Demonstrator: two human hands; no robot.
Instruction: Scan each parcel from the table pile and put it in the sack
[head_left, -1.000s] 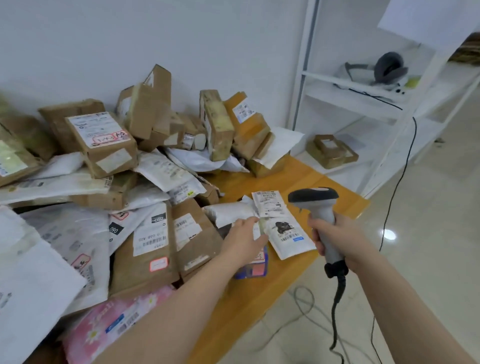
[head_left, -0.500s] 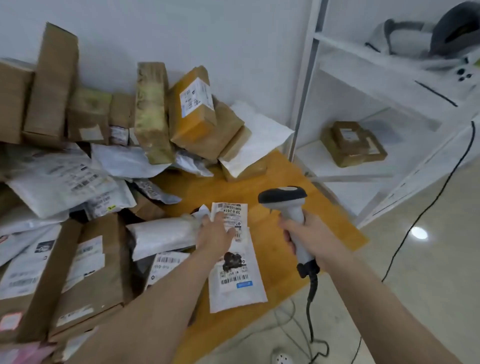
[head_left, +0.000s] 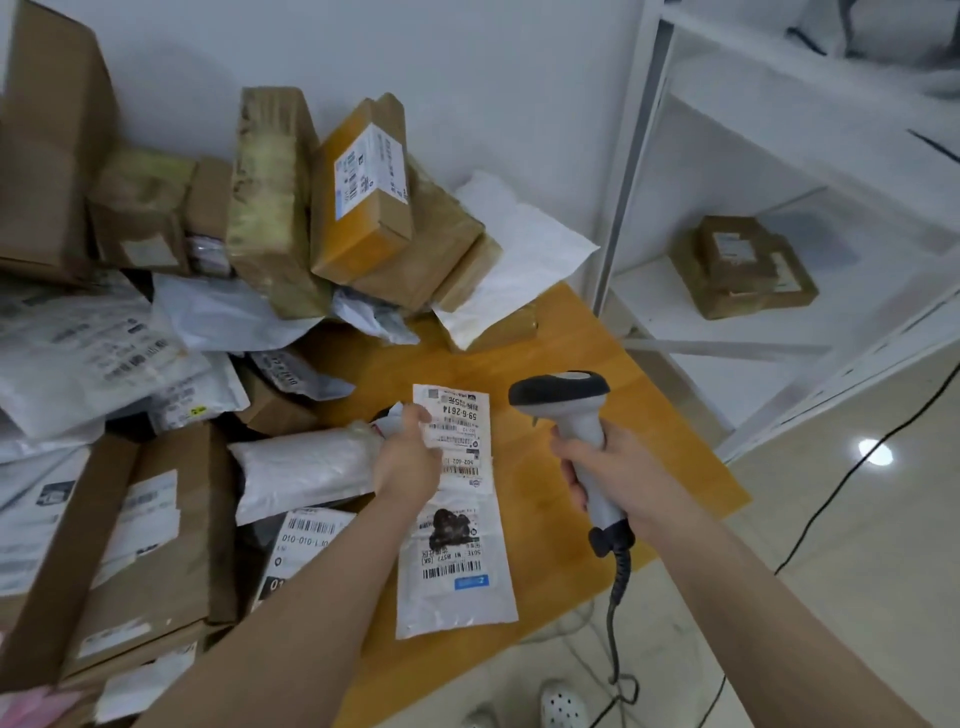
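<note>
Parcel (head_left: 460, 587) is lying flat on the smooth wooden table (head_left: 597, 364), between the hands. It is a thin, shiny white bag, its long side running straight ahead. Left hand (head_left: 408, 467) is pinching its label end. Right hand (head_left: 608, 470) is gripping the grey scanner (head_left: 561, 392).

white wall (head_left: 493, 78), white shelving (head_left: 753, 322), glossy floor (head_left: 857, 545)

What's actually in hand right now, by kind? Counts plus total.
Barcode scanner: 1, gripped by the right hand
White flat parcel: 1, pinched near its top label by the left hand
Total: 2
</note>
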